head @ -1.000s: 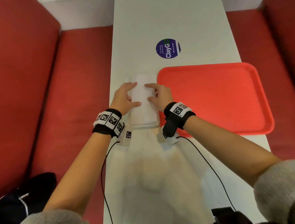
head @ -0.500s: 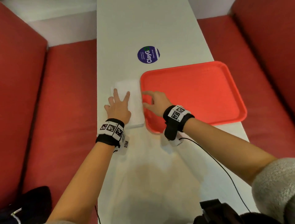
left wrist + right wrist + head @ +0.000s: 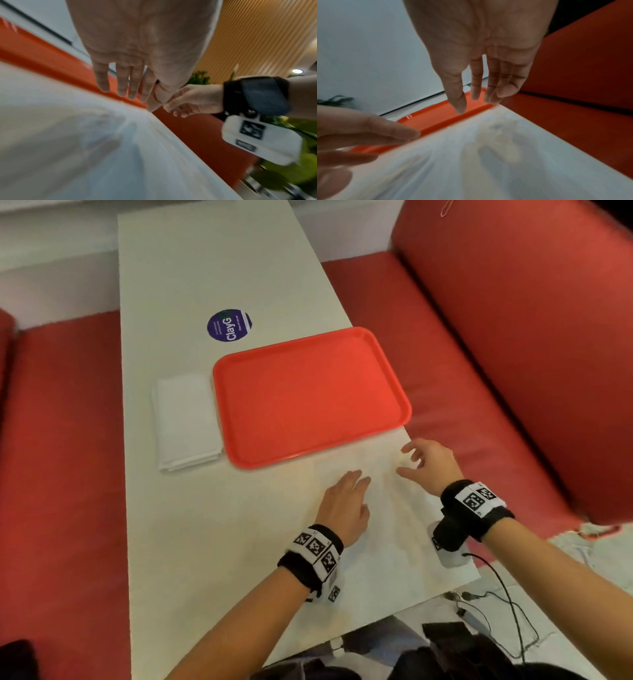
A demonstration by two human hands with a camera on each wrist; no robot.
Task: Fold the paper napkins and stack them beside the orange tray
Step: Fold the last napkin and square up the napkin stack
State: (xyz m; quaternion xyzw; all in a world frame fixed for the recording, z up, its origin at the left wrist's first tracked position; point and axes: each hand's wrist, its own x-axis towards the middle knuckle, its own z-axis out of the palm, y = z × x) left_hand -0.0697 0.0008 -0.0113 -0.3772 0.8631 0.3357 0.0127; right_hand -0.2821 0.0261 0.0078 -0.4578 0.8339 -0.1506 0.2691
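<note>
A stack of folded white napkins (image 3: pixel 186 421) lies on the table just left of the orange tray (image 3: pixel 308 395), touching neither hand. An unfolded white napkin (image 3: pixel 387 518) lies flat on the table in front of the tray, near the right edge. My left hand (image 3: pixel 346 501) hovers over or rests on its near left part with fingers straight, holding nothing. My right hand (image 3: pixel 428 462) is above the napkin's far right corner, fingers loosely spread and empty. The wrist views show both palms (image 3: pixel 137 54) (image 3: pixel 479 54) open above the white surface, with the tray rim (image 3: pixel 436 116) just beyond.
The white table (image 3: pixel 212 285) is narrow, with red bench seats (image 3: pixel 61 474) on both sides and a red backrest (image 3: pixel 531 320) at right. A round dark blue sticker (image 3: pixel 228 325) sits beyond the tray. Cables (image 3: pixel 503 587) hang off the near right corner.
Both hands have left the folded stack and moved right and toward me, now over the flat napkin in front of the tray. The stack stays beside the tray.
</note>
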